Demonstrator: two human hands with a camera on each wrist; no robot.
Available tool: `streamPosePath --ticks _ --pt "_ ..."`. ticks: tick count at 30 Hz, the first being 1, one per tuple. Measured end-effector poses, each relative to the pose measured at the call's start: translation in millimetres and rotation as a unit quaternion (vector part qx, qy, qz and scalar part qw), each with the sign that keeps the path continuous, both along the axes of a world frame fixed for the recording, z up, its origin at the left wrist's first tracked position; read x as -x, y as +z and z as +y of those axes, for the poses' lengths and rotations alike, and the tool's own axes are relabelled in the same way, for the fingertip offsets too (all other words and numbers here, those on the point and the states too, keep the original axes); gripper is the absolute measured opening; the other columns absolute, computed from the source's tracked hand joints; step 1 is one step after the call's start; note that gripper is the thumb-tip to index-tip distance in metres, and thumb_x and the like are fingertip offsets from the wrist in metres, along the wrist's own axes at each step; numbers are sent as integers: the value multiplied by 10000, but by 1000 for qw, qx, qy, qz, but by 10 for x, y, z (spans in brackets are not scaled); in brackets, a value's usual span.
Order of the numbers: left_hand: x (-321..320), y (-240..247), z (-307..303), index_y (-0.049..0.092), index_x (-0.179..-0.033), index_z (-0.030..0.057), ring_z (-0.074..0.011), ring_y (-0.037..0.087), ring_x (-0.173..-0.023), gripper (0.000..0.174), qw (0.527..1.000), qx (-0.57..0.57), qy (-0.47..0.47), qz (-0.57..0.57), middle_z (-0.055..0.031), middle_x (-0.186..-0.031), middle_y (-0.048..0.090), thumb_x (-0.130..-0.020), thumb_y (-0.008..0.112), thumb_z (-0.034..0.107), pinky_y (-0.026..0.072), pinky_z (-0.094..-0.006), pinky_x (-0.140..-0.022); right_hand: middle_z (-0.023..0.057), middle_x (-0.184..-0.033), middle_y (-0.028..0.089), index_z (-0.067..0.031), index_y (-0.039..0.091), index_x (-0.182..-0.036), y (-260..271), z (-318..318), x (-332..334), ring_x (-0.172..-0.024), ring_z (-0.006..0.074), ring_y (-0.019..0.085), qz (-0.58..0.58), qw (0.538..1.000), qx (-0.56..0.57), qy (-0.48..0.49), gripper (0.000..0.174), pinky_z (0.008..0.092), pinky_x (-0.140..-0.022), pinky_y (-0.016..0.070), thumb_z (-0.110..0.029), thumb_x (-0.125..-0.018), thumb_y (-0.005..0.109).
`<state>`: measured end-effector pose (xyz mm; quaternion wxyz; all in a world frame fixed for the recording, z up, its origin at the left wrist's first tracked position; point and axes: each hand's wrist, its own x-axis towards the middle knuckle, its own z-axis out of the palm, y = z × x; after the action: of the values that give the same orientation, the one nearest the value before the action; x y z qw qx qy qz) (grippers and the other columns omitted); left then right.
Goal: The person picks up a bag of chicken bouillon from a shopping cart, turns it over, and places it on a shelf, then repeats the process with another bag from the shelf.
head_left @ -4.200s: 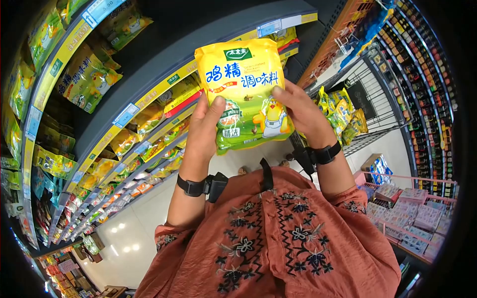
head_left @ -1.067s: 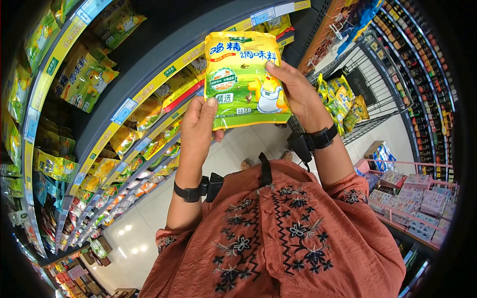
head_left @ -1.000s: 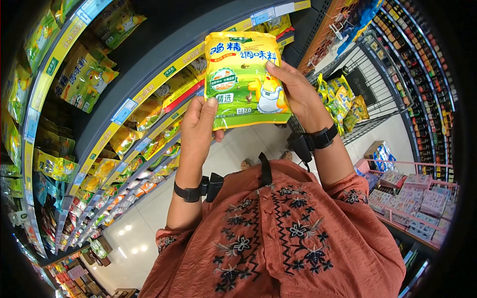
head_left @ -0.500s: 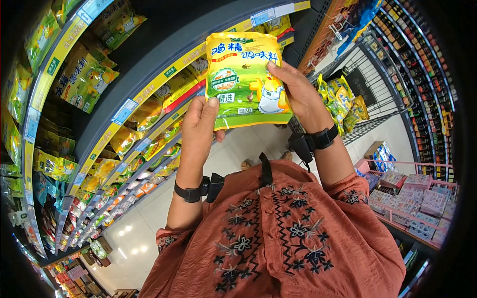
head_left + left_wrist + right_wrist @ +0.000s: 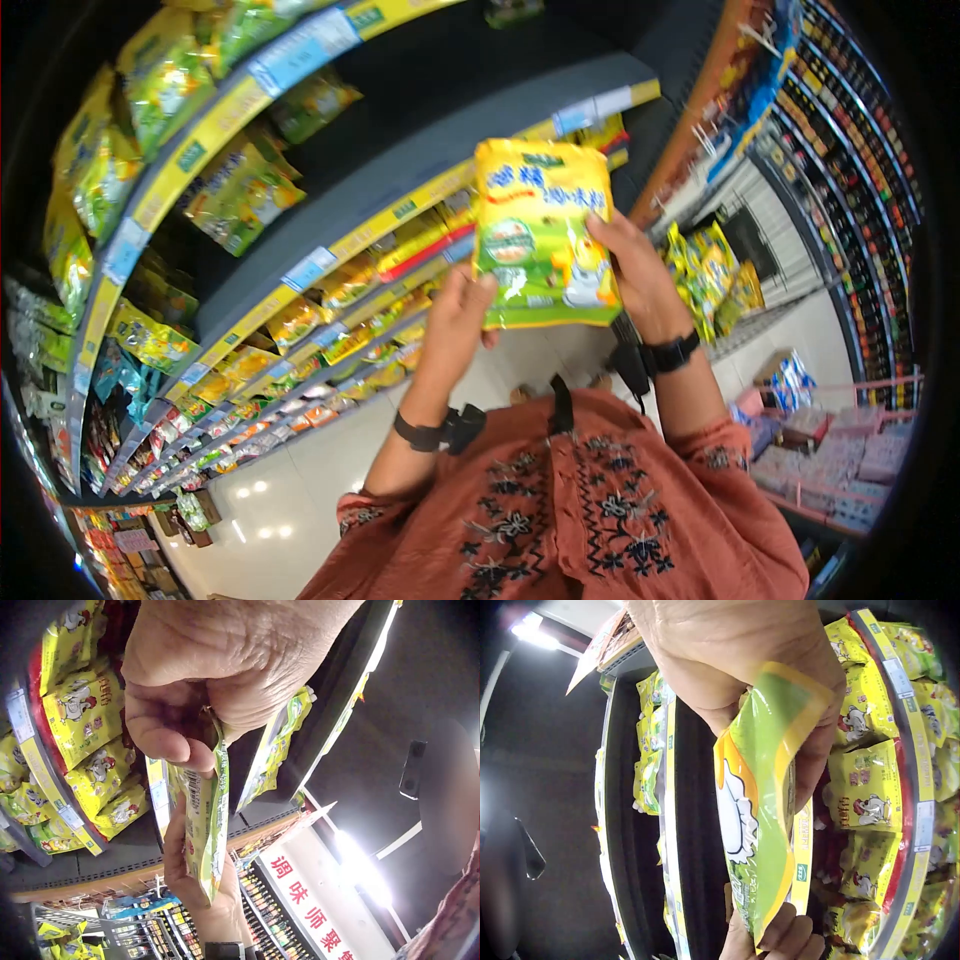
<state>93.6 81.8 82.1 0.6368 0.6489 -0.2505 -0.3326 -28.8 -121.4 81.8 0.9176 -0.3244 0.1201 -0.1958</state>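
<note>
In the head view a yellow and green bag of chicken bouillon seasoning [image 5: 540, 235] is held upright in front of the body, its printed face toward the camera. My left hand [image 5: 457, 315] grips its lower left edge, thumb on the front. The right hand [image 5: 640, 275] pinches the right edge, its thumb lying beside the chicken picture. From the left wrist the bag [image 5: 208, 825] appears edge-on, with a barcode on its back and fingers curled behind it. In the right wrist view the bag [image 5: 761, 795] shows its green bottom edge, the other hand's fingers at the far end.
Curved shelves [image 5: 380, 235] full of seasoning bags run along the left. A shopping cart [image 5: 775, 225] stands at the right, with several yellow bags [image 5: 705, 270] in it. Boxes [image 5: 830, 455] sit on a pink rack at the lower right. Bottle shelves [image 5: 860, 170] line the far right.
The head view has shifted, so bag and hands now appear lower and further right, slightly blurred. Both hands keep hold of the bag. Earlier it was held more tilted, the left thumb higher.
</note>
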Motion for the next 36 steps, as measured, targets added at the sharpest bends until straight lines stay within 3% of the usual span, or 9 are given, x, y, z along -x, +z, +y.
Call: streamPosePath --ticks 8,11,17,28,36 --pt "-10 35 49 523 -1148 35 -55 515 -584 340 1000 15 -23 3 -13 -842 601 -1043 526 358 443 -200 -506 174 -1300 623 17 495 -1356 119 24 -8 -1145 255 652 10 999 31 -17 407 408 -977 549 -102 -983 608" --pt "-29 15 72 544 -1112 53 -63 567 -688 289 1000 8 -20 11 -22 -912 629 -1049 522 333 482 -210 -542 171 -1294 628 16 506 -1345 159 38 -25 -1141 249 654 13 999 45 -20 399 406 -979 548 -103 -981 613" --pt "-58 -13 110 517 -1256 52 -49 570 -768 346 999 25 -30 -9 -18 -1020 639 -1028 567 308 483 -201 -562 152 -1274 644 9 528 -1327 215 59 -99 -1123 221 660 2 997 74 -7 385 375 -971 547 -108 -974 627" --pt "-241 -24 310 497 -1302 60 -35 562 -814 392 1000 13 -4 -25 -7 -1076 642 -1006 610 291 464 -181 -575 132 -1297 634 -10 472 -1383 461 202 -320 -1156 194 640 22 987 157 30 460 349 -985 527 -104 -964 637" --pt "-292 -20 463 486 -1321 66 -37 572 -853 403 999 19 6 -37 -15 -1119 644 -1009 604 292 457 -179 -578 123 -1281 641 -9 477 -1369 525 295 -533 -1140 197 649 17 992 120 43 467 353 -969 541 -182 -973 654"
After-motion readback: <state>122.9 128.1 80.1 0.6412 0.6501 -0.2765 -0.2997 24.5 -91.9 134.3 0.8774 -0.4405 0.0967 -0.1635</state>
